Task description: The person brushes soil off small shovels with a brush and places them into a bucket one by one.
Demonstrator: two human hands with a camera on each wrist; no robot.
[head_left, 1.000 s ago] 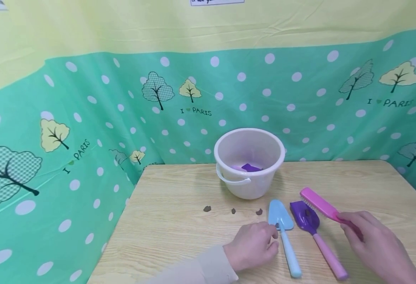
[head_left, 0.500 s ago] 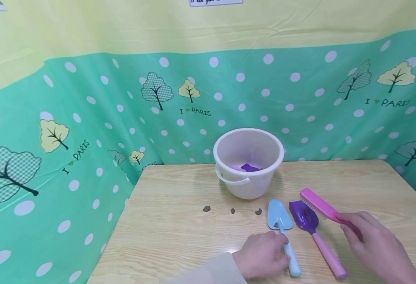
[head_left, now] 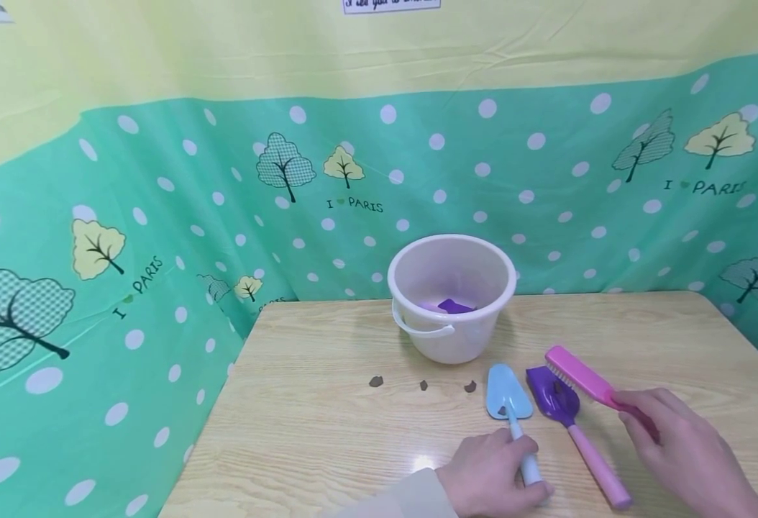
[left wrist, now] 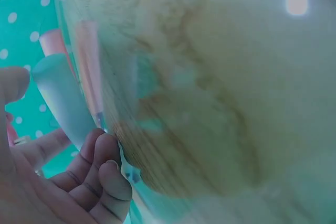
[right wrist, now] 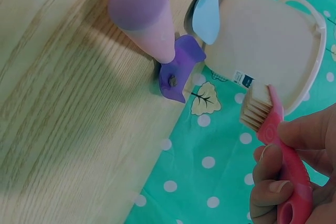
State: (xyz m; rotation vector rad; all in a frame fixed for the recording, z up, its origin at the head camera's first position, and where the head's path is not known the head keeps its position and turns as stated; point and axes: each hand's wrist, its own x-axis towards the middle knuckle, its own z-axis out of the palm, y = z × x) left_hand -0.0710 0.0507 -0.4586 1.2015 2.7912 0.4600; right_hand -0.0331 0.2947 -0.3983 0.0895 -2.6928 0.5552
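Blue trowel, one: on the bench, handle under my left hand, long axis running forward, blade pointing away towards the bucket. My left hand is the nearer, fingers bent about the handle; firmness cannot be told.
Pink brush, one: pinched in my right hand, bristles above the purple shovel.
Purple shovel, one: right of the trowel.
White bucket, one.
Dark fragments: three on the bench, one on each blade.
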